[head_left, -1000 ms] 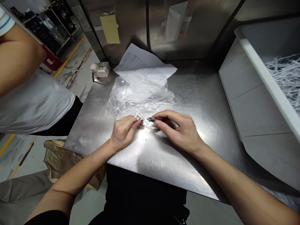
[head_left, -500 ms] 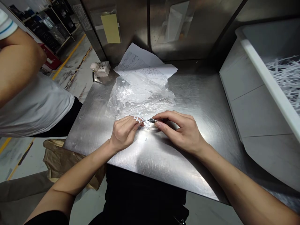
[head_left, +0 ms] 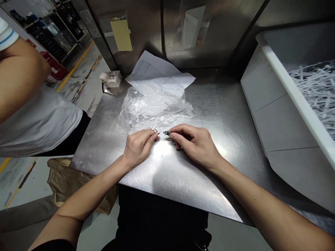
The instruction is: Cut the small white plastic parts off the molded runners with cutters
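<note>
Steel table [head_left: 214, 115] carries a bin [head_left: 293, 94] of white strips at my right and a crumpled bag [head_left: 154, 104] ahead. My left hand [head_left: 137, 148] pinches a white plastic frame [head_left: 156, 131] by the bag; my right hand [head_left: 197, 144] grips a small dark tool [head_left: 166, 132] at it. One tiny bit [head_left: 162, 155] lies below; most of the frame looks uncut.

Head-height, looking down, close above table [head_left: 225, 104]

Small white plastic sprue [head_left: 156, 131], lattice of thin bars, held just above the tabletop centre, at the near edge of the clear bag. Small dark tool [head_left: 167, 133] lies level just right of it, tip pointing left, touching or nearly touching the sprue; rest hidden.
</note>
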`<state>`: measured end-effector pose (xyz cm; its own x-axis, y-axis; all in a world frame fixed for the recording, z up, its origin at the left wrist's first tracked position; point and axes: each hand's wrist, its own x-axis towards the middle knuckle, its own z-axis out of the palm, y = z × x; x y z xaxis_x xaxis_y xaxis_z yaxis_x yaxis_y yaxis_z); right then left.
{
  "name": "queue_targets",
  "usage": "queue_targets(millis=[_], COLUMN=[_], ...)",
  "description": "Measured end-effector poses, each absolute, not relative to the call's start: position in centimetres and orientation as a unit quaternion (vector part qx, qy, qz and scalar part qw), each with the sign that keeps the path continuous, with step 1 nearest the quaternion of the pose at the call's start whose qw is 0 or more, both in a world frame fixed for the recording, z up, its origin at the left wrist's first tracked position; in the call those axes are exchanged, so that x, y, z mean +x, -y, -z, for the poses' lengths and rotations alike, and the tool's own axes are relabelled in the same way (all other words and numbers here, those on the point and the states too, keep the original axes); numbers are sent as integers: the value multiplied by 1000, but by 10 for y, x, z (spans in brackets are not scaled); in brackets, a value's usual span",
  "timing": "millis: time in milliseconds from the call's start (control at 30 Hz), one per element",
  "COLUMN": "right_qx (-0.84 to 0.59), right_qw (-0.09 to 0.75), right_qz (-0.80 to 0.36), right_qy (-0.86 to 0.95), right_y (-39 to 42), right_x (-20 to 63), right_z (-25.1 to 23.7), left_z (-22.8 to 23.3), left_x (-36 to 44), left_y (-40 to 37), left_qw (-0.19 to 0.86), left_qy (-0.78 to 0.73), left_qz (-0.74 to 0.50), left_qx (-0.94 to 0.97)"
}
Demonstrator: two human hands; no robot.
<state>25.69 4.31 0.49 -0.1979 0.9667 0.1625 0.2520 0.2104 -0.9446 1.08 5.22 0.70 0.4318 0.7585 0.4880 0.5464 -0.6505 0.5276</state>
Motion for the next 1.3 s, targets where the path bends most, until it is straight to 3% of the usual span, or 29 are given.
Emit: queue_targets(millis=[800, 1133, 1300], right_qx=[-398, -396, -426], right_qw=[438, 449, 448], right_qz=[-335, -343, -376], right_qy=[733, 724, 690], right_y=[-37, -37, -35], right_x=[260, 257, 254], right_z=[-14, -10, -7], left_z=[-7, -4, -4], left_x=[9, 8, 9], left_y=[-51, -51, -52], left_qw=[113, 90, 126], left_qy=[-392, -389, -398], left_qz=[-370, -377, -372], left_qx=[835, 836, 829])
